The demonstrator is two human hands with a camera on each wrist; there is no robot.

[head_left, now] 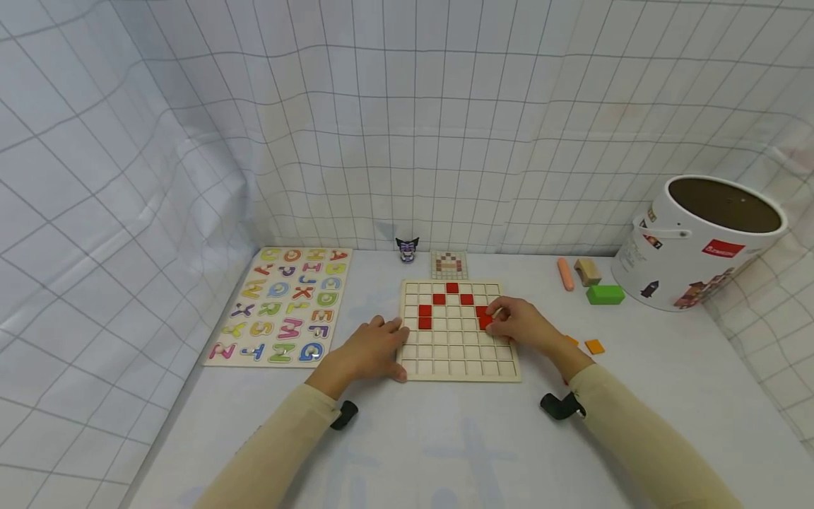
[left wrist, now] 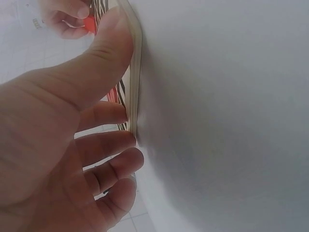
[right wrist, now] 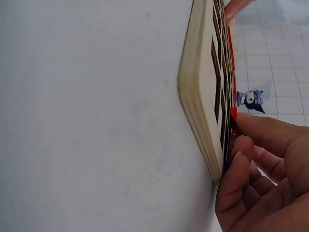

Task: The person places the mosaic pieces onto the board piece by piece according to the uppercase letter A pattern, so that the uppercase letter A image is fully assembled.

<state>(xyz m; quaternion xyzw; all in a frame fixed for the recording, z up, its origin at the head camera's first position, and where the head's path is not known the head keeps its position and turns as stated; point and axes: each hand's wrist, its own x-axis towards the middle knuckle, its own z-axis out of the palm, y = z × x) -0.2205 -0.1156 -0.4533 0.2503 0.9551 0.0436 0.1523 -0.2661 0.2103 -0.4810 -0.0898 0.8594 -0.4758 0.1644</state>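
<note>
On the surface (head_left: 445,438), left hand (head_left: 369,350) lies flat steadying the grid board (head_left: 459,360) while right hand (head_left: 521,324) pinches a red tile (head_left: 485,319) onto it.

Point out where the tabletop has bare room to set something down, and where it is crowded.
Bare: the near strip of the white table between the two sleeves, and the stretch right of the wooden grid board in front of the white bucket. Crowded: the back right, with the green block, orange stick and wooden block; both hands flank the board.
</note>
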